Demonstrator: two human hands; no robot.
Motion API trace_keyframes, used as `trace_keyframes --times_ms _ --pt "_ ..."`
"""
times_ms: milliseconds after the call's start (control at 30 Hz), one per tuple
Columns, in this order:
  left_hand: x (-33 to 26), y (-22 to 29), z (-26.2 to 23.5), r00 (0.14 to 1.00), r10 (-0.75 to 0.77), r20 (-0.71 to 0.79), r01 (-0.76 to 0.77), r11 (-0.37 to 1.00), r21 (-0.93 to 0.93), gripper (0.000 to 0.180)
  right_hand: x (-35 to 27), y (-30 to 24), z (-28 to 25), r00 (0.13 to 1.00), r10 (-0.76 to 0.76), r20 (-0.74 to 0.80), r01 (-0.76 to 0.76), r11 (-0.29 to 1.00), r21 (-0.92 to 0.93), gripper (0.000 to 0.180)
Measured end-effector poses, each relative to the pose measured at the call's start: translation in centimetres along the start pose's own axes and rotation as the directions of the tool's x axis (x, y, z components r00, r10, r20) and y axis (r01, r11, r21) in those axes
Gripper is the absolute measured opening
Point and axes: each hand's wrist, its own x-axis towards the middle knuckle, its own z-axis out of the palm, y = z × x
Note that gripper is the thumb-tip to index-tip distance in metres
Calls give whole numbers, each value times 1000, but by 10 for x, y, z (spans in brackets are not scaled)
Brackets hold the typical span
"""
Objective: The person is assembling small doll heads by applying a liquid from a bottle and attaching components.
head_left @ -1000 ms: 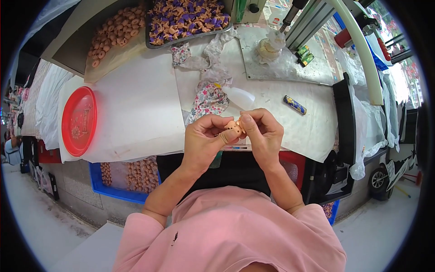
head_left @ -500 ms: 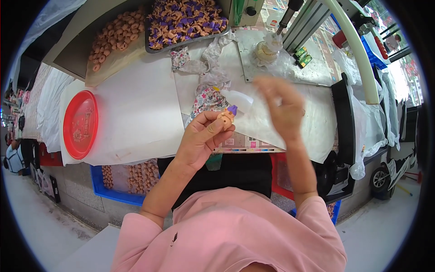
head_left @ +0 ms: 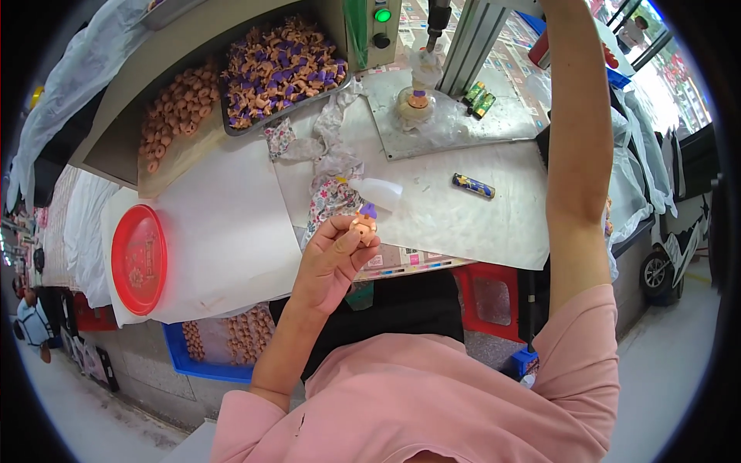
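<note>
**Orange part pinched high, one hand out of sight**

Orange and purple, the small toy part (head_left: 363,224) sits between the thumb and fingertips of my left hand (head_left: 333,258), held just in front of the white squeeze bottle (head_left: 378,193). That grip looks light to me; a slip could drop the piece among the flowered rags (head_left: 330,197) beside the bottle. My right forearm (head_left: 575,139) rises past the bottle toward the press stand (head_left: 421,96), and the right hand leaves the picture at the top, so I cannot tell whether it is clenched or released.
</note>
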Motion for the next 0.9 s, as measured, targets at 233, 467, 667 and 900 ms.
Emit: trace_keyframes --times_ms 233,467,667,900 --pt "-15 25 -16 994 103 -24 -103 994 -17 20 -132 20 11 930 319 -182 -366 774 -516 30" --pt "-9 27 -5 995 100 -22 -99 995 18 24 -252 77 80 883 452 130 -383 851 -360 32" --pt "-4 22 7 996 91 13 -92 996 13 23 -252 66 71 970 240 -29 -234 907 -351 23" --pt "18 21 16 992 124 18 -126 988 89 23 -266 38 2 961 274 -31 -269 907 -323 23"
